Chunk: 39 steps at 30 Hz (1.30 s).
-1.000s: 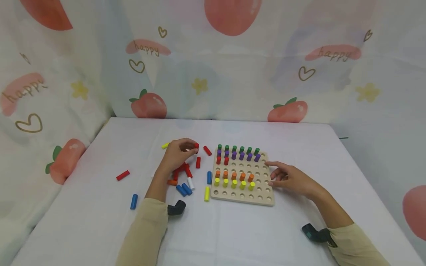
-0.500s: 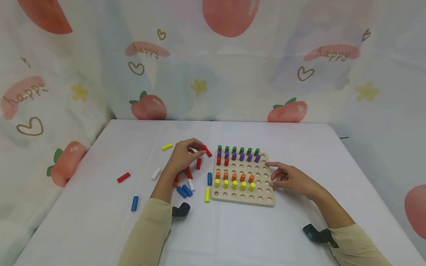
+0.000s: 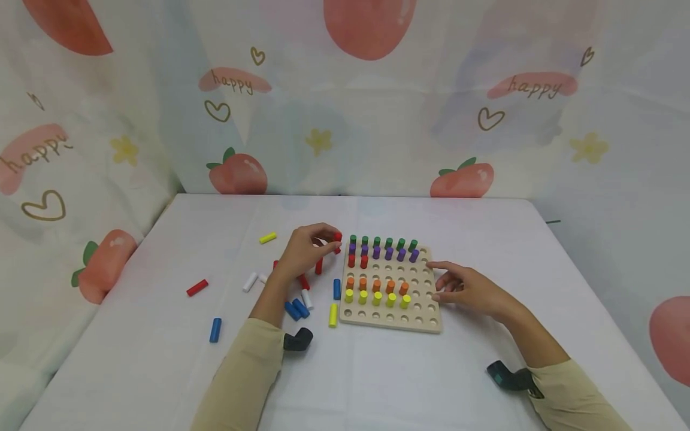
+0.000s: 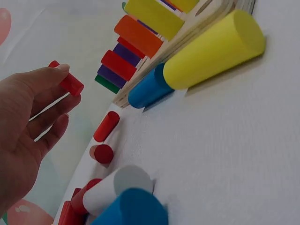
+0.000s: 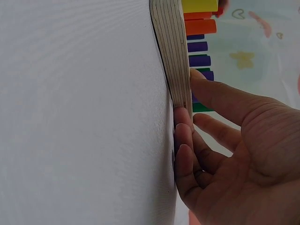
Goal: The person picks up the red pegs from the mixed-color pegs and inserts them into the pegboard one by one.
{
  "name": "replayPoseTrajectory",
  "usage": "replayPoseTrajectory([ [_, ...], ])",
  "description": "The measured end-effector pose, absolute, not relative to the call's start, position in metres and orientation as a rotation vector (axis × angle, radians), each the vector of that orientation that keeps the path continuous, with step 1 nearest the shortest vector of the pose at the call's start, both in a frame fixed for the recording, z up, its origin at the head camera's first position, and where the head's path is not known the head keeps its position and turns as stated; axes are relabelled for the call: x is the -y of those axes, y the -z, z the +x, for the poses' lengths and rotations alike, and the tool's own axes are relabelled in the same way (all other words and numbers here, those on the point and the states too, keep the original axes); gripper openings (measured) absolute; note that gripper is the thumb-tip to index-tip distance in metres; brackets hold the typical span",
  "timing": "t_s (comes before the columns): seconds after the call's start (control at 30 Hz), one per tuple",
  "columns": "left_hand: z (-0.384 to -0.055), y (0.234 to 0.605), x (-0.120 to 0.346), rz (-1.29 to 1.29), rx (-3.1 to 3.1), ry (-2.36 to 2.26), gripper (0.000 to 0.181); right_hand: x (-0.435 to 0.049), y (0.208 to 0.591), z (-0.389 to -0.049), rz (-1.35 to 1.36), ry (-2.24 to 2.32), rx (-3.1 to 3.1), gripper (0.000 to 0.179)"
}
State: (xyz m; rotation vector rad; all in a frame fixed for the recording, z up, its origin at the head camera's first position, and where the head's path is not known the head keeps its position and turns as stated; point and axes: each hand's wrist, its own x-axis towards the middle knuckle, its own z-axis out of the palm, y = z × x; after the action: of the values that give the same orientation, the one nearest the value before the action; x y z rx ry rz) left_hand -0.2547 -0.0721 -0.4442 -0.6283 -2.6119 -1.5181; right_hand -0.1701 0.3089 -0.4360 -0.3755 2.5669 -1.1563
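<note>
left hand (image 3: 307, 250) pinches a red peg (image 4: 72, 85), up just left of the pegboard (image 3: 384, 324); right hand (image 3: 474, 290) grips its right edge! a placing step, it seems; next probably calls for lining up over the hole (image 3: 375, 267) beside the standing reds (image 3: 364, 261).

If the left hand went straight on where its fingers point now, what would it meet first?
Probably the leftmost green cylindrical peg or leftmost purple cylindrical peg on the beige wooden board; the height of the left hand is unclear, so it might pass above.
</note>
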Motion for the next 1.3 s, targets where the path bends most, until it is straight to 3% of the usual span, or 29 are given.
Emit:
replayPoseTrajectory([
  [1.3, -0.249, 0.442, 0.024, -0.844, 2.591, 1.672, 0.021, -0.295, 0.412, -0.176, -0.273, 1.031, -2.487, 0.067],
])
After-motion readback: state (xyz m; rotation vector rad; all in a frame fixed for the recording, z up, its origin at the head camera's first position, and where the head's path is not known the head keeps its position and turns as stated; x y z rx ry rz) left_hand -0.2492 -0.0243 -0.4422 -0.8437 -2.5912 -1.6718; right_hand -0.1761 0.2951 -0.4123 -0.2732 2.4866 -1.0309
